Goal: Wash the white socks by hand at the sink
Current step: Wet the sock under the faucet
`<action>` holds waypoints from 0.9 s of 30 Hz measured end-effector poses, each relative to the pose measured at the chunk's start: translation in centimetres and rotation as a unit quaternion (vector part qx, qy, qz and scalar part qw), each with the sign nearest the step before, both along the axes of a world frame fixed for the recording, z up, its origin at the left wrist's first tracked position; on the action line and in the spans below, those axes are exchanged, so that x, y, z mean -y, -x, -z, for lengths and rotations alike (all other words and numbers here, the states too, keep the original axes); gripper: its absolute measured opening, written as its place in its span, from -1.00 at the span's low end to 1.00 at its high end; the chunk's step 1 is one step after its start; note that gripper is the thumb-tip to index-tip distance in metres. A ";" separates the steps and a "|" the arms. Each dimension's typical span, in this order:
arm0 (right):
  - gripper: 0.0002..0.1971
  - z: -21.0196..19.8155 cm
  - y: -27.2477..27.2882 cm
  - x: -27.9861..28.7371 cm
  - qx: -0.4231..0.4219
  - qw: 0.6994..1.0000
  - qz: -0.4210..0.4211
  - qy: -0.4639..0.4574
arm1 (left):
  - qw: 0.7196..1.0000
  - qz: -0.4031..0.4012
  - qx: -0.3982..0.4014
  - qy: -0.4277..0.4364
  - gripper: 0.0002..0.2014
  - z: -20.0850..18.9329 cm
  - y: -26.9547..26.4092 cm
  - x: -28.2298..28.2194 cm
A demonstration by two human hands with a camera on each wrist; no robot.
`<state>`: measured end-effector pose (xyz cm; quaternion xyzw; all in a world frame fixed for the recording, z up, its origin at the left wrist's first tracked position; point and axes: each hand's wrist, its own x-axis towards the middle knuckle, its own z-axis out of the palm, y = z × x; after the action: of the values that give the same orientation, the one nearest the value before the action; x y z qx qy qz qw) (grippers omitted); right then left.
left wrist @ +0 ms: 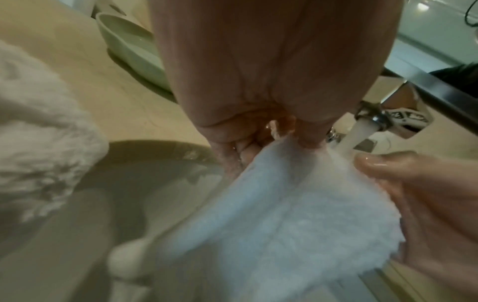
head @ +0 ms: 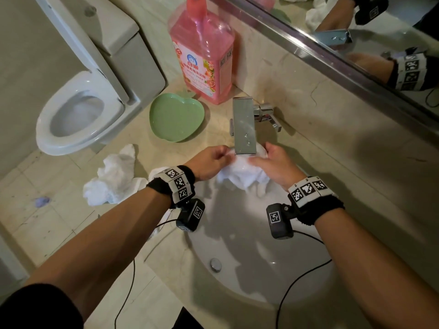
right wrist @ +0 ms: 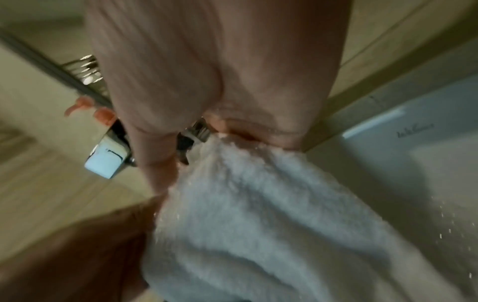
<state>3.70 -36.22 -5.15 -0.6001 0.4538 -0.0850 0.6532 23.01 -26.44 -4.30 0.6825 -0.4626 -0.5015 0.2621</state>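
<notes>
A fluffy white sock [head: 242,175] hangs over the sink basin [head: 249,276], held up under the square chrome faucet [head: 244,125]. My left hand [head: 210,162] pinches its left edge with curled fingers. My right hand [head: 273,162] grips its right edge. In the left wrist view water streams from the spout [left wrist: 362,130] onto the sock [left wrist: 284,214], with my right hand's fingers [left wrist: 403,165] on its far edge. The right wrist view shows the wet sock [right wrist: 258,214] bunched below my palm, droplets falling. More white socks [head: 114,179] lie crumpled on the counter left of the basin.
A pink detergent bottle [head: 204,51] stands behind the faucet, beside a green apple-shaped dish [head: 175,117]. A toilet [head: 76,110] is at the left. A mirror [head: 356,32] runs along the back wall. The drain plug [head: 215,264] sits in the basin.
</notes>
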 end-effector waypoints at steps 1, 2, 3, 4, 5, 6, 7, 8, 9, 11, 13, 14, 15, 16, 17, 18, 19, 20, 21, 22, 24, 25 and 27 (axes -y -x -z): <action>-0.65 -0.2 -0.1 -0.2 -0.009 0.999 -0.035 0.008 | 1.000 0.000 0.004 0.015 -0.70 -0.4 0.0 0.1; -0.64 -0.3 -0.1 -0.5 -0.023 0.996 -0.079 0.026 | 1.000 0.005 0.010 0.026 -0.68 -0.7 0.1 0.3; -0.69 -0.2 -0.2 -0.7 -0.040 0.991 -0.118 0.050 | 0.999 0.016 0.012 0.028 -0.70 -0.8 0.2 0.5; -0.77 -0.2 -0.2 -0.8 -0.053 0.986 -0.140 0.073 | 0.999 0.029 0.009 0.018 -0.78 -1.2 0.5 0.7; -0.86 -0.3 -0.2 -0.8 -0.055 0.985 -0.144 0.079 | 0.999 0.036 0.002 0.009 -0.84 -1.5 0.7 1.0; -0.88 -0.6 -0.2 -0.9 -0.040 0.988 -0.132 0.069 | 1.000 0.025 -0.014 -0.008 -0.79 -1.6 0.8 1.1; -0.82 -0.8 -0.2 -1.0 -0.016 0.993 -0.109 0.048 | 0.999 0.007 -0.036 -0.024 -0.76 -1.7 0.8 1.2; -0.80 -0.7 -0.1 -1.1 0.001 0.996 -0.082 0.031 | 0.998 -0.005 -0.058 -0.035 -0.76 -1.7 0.8 1.1; -0.80 -0.6 0.0 -1.1 0.016 0.998 -0.055 0.023 | 0.996 -0.003 -0.076 -0.041 -0.81 -1.5 0.8 1.0; -0.79 -0.2 0.5 -1.0 0.044 0.999 -0.017 0.011 | 0.995 0.043 -0.075 -0.054 -0.88 -0.8 0.8 0.8; -0.79 -0.3 0.9 -0.8 0.056 0.998 0.021 -0.001 | 0.994 0.089 -0.007 -0.069 -0.80 0.2 0.9 0.5; -0.79 -0.3 1.2 -0.6 0.055 0.998 0.042 0.000 | 0.993 0.092 0.031 -0.073 -0.77 0.7 1.1 0.4; -0.81 -0.2 1.4 -0.4 0.056 0.996 0.065 0.000 | 0.993 0.079 0.050 -0.068 -0.76 1.1 1.1 0.3; -0.81 -0.1 1.6 -0.1 0.061 0.994 0.087 -0.003 | 0.996 0.056 0.050 -0.052 -0.78 1.2 1.1 0.3; -0.79 0.0 1.8 0.1 0.062 0.993 0.102 -0.006 | 0.998 0.029 0.041 -0.029 -0.80 1.1 1.1 0.4; -0.72 0.2 1.9 0.2 0.053 0.993 0.108 -0.006 | 0.999 0.010 0.031 -0.011 -0.84 0.9 1.2 0.4; -0.61 0.3 2.1 0.1 0.036 0.994 0.101 0.000 | 1.000 0.009 0.026 0.001 -0.86 0.6 1.3 0.6; -0.49 0.5 2.2 0.1 0.008 0.997 0.079 0.013 | 0.999 0.020 0.025 0.007 -0.84 0.3 1.4 0.7; -0.40 0.6 2.3 -0.2 -0.025 0.998 0.037 0.039 | 0.999 0.034 0.019 0.010 -0.78 0.0 1.5 1.0; -0.39 0.6 2.2 -0.5 -0.052 0.996 -0.008 0.067 | 0.999 0.043 0.010 0.010 -0.74 -0.3 1.7 1.2; -0.58 1.2 1.9 -0.9 -0.082 0.990 -0.064 0.096 | 0.998 0.053 0.008 0.017 -0.72 -0.6 1.9 1.5; -0.68 1.4 1.8 -1.0 -0.089 0.988 -0.071 0.100 | 0.998 0.053 0.009 0.018 -0.73 -0.7 2.0 1.5; -0.81 1.2 1.5 -1.2 -0.071 0.993 -0.042 0.082 | 0.998 0.056 0.000 0.006 -0.72 -0.7 1.9 1.4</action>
<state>2.23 -35.02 -6.32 -0.6745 0.4652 -0.0518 0.5709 21.08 -27.81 -3.57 0.6537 -0.5030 -0.5129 0.2379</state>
